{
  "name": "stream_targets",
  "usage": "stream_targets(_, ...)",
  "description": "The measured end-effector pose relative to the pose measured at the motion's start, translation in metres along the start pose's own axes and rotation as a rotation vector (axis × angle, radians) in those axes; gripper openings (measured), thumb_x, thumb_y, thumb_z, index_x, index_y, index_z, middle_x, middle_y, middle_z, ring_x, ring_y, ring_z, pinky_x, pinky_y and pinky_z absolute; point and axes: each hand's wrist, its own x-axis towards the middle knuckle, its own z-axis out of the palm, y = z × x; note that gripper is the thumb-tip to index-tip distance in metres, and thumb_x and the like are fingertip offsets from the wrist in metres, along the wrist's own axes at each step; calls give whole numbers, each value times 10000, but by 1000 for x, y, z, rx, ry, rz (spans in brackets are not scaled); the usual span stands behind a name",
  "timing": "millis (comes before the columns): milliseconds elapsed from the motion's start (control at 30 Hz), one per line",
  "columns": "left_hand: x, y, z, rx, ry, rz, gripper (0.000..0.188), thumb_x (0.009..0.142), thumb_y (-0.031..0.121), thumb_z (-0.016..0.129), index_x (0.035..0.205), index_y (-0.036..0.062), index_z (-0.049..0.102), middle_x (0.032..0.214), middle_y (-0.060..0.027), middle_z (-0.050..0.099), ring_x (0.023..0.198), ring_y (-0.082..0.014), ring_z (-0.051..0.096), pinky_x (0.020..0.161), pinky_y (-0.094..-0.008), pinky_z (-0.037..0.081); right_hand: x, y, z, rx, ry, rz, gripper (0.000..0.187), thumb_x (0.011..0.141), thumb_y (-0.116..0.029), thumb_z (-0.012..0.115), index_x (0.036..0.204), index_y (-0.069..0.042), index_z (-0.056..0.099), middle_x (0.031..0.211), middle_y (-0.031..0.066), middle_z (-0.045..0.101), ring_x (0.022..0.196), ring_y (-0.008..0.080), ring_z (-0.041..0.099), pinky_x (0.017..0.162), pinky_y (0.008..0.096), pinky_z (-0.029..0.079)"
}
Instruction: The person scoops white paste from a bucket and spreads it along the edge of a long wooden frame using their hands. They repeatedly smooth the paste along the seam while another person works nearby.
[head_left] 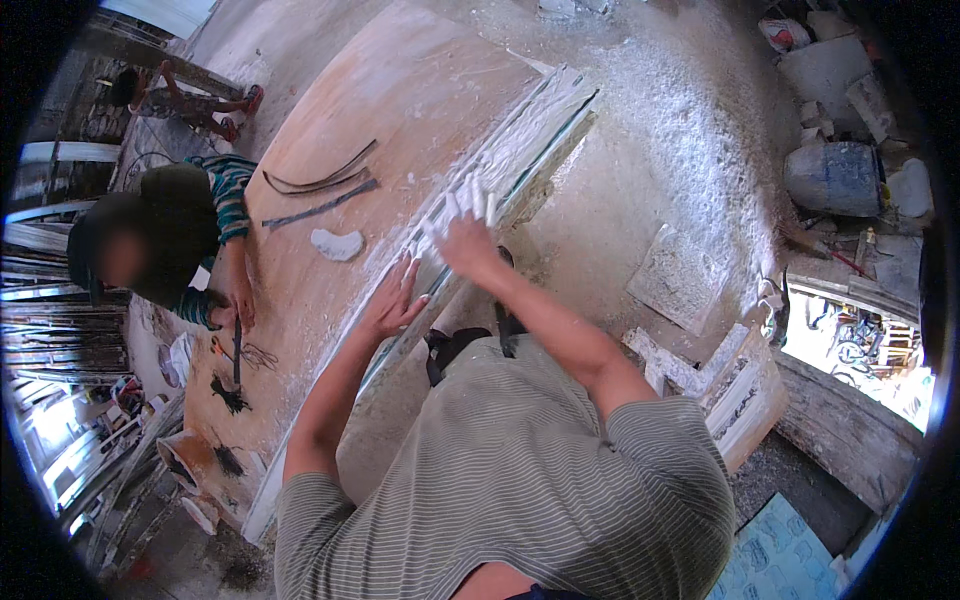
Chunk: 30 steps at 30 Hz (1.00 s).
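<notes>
A long, straight moulding (pixel 540 125) coated in wet-looking white plaster runs along the near edge of a wooden table (pixel 400 90). My right hand (pixel 468 238) lies on this moulding, its fingers stretched out and thickly smeared with white. Closer to me, my left hand (pixel 392 305) rests on the same edge with thumb and fingers apart, white on the fingertips. Neither hand shows anything held. Beyond my hands, a curved white plaster piece (pixel 337 245) and dark strips (pixel 322 203) lie on the tabletop.
Across the table a co-worker (pixel 190 230) leans in, hands at a dark strip (pixel 237 355) with black fibres nearby. Another person (pixel 185 105) is farther back. A blue drum (pixel 833 178), a flat slab (pixel 682 278) and a plaster-covered frame (pixel 690 370) stand or lie to the right.
</notes>
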Motion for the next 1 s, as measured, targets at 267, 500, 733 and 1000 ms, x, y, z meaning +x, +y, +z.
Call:
stream_targets(267, 167, 52, -21, 7, 107, 112, 778, 1016, 495, 426, 1558, -16, 199, 1600, -302, 197, 1502, -424, 191, 1238, -456, 167, 116, 129, -69, -18, 126, 410, 666, 998, -525, 397, 1403, -8, 509, 1414, 335, 468, 1291, 482, 490, 1106, 584, 362)
stream_targets(500, 203, 77, -11, 226, 81, 201, 714, 1043, 494, 363, 1583, 58, 193, 1641, -215, 168, 1511, -385, 190, 1245, -449, 169, 168, 232, -116, -172, 77, 215, 535, 1040, -355, 328, 1208, 69, 608, 1244, 295, 596, 1176, 468, 549, 1051, 541, 414)
stream_targets(733, 58, 43, 7, 269, 3, 175, 701, 1037, 492, 377, 1561, 43, 251, 1612, -221, 248, 1508, -354, 218, 1243, -461, 166, 96, 139, -48, -67, 85, 360, 495, 1014, -374, 443, 1130, 79, 605, 1175, 301, 611, 1101, 456, 592, 982, 544, 460)
stream_targets(1000, -100, 1, 12, 114, -147, -216, 757, 1006, 515, 434, 1574, 59, 229, 1620, -236, 221, 1505, -393, 213, 1238, -458, 173, -39, -3, -1, -58, -256, -26, 659, 974, -520, 490, 1212, 80, 623, 1323, 315, 543, 1216, 438, 543, 1050, 553, 411)
